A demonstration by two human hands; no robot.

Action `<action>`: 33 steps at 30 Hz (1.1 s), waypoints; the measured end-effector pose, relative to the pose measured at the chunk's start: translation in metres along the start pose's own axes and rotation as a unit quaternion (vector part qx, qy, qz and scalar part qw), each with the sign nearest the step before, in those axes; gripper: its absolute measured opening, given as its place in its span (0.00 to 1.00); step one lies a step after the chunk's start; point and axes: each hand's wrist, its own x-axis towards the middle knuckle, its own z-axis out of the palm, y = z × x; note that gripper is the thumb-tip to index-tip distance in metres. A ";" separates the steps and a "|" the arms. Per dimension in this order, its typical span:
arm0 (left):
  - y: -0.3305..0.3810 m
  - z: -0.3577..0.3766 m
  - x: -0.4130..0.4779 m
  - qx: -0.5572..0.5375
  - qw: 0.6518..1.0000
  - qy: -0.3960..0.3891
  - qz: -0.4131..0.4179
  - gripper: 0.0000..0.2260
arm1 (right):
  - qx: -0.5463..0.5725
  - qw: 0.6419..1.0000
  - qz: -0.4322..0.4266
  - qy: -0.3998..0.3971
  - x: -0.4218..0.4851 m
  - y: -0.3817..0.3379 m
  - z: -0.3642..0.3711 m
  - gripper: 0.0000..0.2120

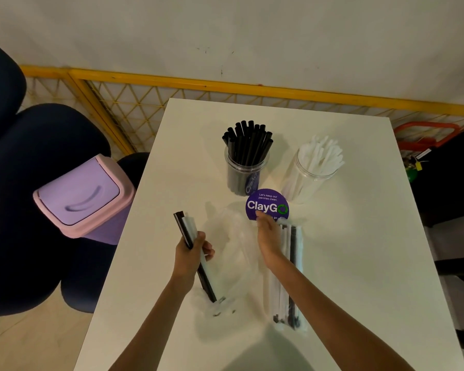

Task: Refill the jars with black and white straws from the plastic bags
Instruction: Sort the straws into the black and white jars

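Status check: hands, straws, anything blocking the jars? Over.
Left hand grips a mixed bundle of straws. Right hand over the bag of straws, grip unclear. Black-straw jar and white-straw jar stand open, nothing blocking.

Black straws (248,145), purple sticker (267,203), lilac bin (83,196)

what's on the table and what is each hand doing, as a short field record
left hand: grips a straw bundle, black and white, lower end at a crumpled clear bag
right hand: over the top of the second bag of mixed straws, fingertips at the purple sticker; grasp unclear
black jar: upright, packed with black straws
white jar: upright, holds white straws
bin: purple, lid closed, left of the table
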 end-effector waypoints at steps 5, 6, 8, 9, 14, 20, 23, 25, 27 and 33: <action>0.008 0.009 -0.006 0.005 0.999 -0.013 0.030 0.05 | 0.102 0.993 -0.060 0.024 -0.011 -0.012 -0.006 0.12; 0.010 0.012 -0.008 0.012 0.999 -0.020 0.045 0.05 | 0.106 0.992 -0.072 0.017 -0.014 -0.014 -0.007 0.09; 0.013 0.018 -0.011 0.035 0.996 -0.036 0.076 0.05 | 0.118 0.988 -0.095 -0.004 -0.019 -0.019 -0.010 0.06; 0.014 0.021 -0.012 0.047 0.994 -0.046 0.089 0.06 | 0.116 0.987 -0.114 -0.017 -0.020 -0.020 -0.011 0.07; 0.006 0.030 -0.013 0.074 0.991 -0.056 0.094 0.06 | -0.020 0.990 -0.123 -0.058 -0.023 -0.009 -0.018 0.12; 0.006 0.045 -0.026 0.064 0.991 -0.047 0.107 0.06 | -0.026 0.993 -0.087 -0.080 -0.023 0.008 -0.028 0.15; 0.020 0.051 -0.027 0.041 0.993 -0.034 0.110 0.05 | -0.033 0.992 -0.083 -0.084 -0.023 0.007 -0.031 0.16; 0.022 0.053 -0.026 0.042 0.995 -0.033 0.084 0.05 | -0.036 0.992 -0.089 -0.076 -0.026 0.006 -0.035 0.16; 0.023 0.053 -0.029 0.041 0.996 -0.047 0.056 0.06 | -0.027 0.992 -0.098 -0.071 -0.030 0.002 -0.038 0.16; 0.054 0.074 -0.044 0.044 0.990 -0.129 0.022 0.09 | 0.017 0.971 0.017 -0.239 -0.046 -0.025 -0.047 0.21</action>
